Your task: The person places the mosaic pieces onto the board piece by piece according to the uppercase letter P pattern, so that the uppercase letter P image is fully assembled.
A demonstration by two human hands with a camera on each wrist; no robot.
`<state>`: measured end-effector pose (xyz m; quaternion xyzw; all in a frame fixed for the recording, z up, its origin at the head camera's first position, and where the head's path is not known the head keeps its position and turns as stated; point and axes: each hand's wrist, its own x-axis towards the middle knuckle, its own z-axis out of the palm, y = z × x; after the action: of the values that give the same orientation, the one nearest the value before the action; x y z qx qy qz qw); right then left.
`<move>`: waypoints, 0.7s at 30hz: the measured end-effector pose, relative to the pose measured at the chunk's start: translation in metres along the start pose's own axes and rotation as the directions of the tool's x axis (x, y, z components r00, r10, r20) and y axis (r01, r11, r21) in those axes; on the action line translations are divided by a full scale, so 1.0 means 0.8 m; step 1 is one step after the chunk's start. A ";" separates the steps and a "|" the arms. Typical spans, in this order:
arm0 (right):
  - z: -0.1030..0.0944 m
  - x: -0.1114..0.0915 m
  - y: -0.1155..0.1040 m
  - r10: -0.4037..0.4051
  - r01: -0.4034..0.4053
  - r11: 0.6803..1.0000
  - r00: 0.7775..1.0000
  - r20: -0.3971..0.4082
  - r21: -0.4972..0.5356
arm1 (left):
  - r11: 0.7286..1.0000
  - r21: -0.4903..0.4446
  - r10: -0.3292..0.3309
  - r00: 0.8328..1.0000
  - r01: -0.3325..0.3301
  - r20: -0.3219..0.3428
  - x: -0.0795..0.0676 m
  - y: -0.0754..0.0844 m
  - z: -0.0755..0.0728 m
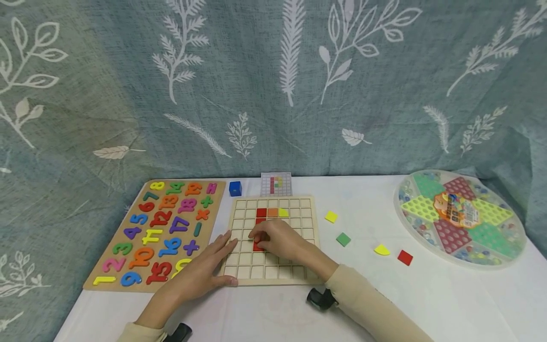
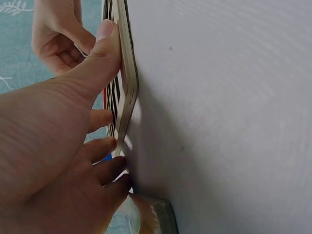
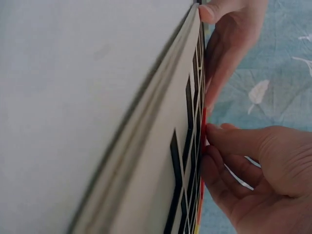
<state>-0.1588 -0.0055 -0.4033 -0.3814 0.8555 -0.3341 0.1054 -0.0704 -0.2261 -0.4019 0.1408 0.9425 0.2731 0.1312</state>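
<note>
A wooden grid board [image 1: 243, 271] lies in the middle of the table. Red square tiles [image 1: 261, 212] form a column in its cells, with an orange tile [image 1: 272, 213] and a yellow tile [image 1: 283, 213] beside the top one. My right hand [image 1: 279, 240] is over the column, thumb and fingertips pinched at a red tile low in it; the fingers cover part of the column. In the right wrist view, these fingertips [image 3: 210, 130] meet the red at board level. My left hand [image 1: 207, 266] spreads along the board's left edge, thumb at the near corner.
A number puzzle board [image 1: 100, 266] lies to the left. Behind the grid are a blue cube [image 1: 235, 188] and a pattern card [image 1: 276, 184]. Loose tiles lie right of it: yellow [image 1: 331, 216], green [image 1: 343, 239], yellow quarter-round [image 1: 382, 249], red [image 1: 405, 257]. Farther right is a round game board [image 1: 459, 218].
</note>
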 end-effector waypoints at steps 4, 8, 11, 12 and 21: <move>-0.003 -0.002 0.001 0.002 -0.003 1.000 1.000 0.024 0.018 | 1.000 0.005 -0.001 1.000 0.001 0.001 0.002 -0.001 0.002; -0.008 -0.006 -0.001 0.015 -0.016 0.999 0.999 0.040 0.037 | 1.000 0.007 0.000 1.000 0.000 0.004 0.004 -0.002 0.004; -0.014 -0.010 -0.006 0.020 -0.022 0.999 0.999 0.038 0.046 | 1.000 0.010 -0.001 1.000 0.001 0.002 0.004 -0.003 0.004; -0.017 -0.012 -0.009 0.021 -0.022 0.999 0.999 0.037 0.044 | 1.000 0.011 -0.002 1.000 0.002 0.001 0.004 -0.003 0.004; -0.041 -0.034 -0.014 0.005 -0.005 0.999 1.000 0.025 0.032 | 1.000 0.018 0.005 1.000 -0.004 -0.004 0.003 -0.004 0.004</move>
<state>-0.1480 0.0245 -0.3736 -0.3816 0.8495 -0.3427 0.1231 -0.0728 -0.2266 -0.4066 0.1435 0.9449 0.2652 0.1272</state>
